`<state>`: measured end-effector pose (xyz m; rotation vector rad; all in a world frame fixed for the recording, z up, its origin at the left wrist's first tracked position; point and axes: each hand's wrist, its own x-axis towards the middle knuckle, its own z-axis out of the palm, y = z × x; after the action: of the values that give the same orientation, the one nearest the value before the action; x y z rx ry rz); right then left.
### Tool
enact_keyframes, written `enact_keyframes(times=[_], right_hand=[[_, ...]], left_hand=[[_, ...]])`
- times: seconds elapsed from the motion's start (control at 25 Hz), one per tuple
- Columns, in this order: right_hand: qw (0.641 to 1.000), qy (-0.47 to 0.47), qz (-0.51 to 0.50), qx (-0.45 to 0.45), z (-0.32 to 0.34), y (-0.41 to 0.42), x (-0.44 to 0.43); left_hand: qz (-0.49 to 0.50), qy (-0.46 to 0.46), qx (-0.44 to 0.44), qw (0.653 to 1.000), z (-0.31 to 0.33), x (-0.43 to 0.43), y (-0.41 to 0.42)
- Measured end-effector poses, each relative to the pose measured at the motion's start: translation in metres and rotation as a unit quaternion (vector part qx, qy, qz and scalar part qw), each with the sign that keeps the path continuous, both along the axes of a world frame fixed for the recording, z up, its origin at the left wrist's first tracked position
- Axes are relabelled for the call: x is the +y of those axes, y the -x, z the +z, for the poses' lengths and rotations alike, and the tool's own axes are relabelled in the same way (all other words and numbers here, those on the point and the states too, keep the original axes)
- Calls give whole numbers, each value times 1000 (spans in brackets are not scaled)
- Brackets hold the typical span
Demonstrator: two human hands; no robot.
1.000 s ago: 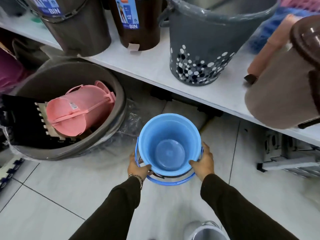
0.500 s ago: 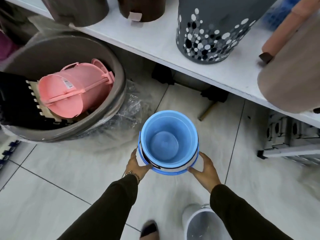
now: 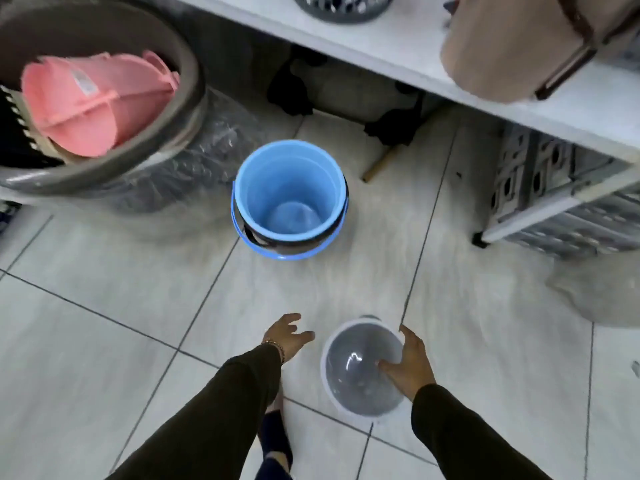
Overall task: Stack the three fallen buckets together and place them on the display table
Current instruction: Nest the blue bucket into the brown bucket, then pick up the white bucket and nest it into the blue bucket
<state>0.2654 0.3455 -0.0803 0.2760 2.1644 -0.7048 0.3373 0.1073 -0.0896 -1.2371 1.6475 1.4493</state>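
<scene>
A blue bucket stands upright on the tiled floor, nested inside a darker bucket whose rim shows just under its lip. Closer to me sits a grey bucket with a white rim, its mouth facing up. My right hand grips the right side of that rim, thumb inside and fingers outside. My left hand hovers with spread fingers just left of the grey bucket, touching nothing. The white display table runs across the top of the view.
A large grey tub at the left holds a pink bucket lying on its side. On the table stand a beige bin and a grey patterned bucket. Grey crates sit under the table at right. My foot is below.
Both hands have let go of the blue bucket, which now stands on the floor. They moved back toward me; my right hand has taken the grey bucket's rim.
</scene>
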Motion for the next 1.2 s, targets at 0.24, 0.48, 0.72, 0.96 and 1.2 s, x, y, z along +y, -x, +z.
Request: enact_keyframes(times=[0.24,0.48,0.72,0.96,1.2], right_hand=[[989,-82,-10,-119,-95,-92,97],[940,164,-279,-111,-107,-92,92],[909,247,-305,138,-6,-37,60],[876,330,-232,266,106,64,-39],[893,334,-175,246,116,136,-168]], left_hand=[[-31,25,-41,998,-87,124,-66],[191,53,40,979,-98,149,-59],[260,-2,157,953,3,123,3],[343,-25,297,891,113,34,84],[351,40,270,896,127,-90,123]])
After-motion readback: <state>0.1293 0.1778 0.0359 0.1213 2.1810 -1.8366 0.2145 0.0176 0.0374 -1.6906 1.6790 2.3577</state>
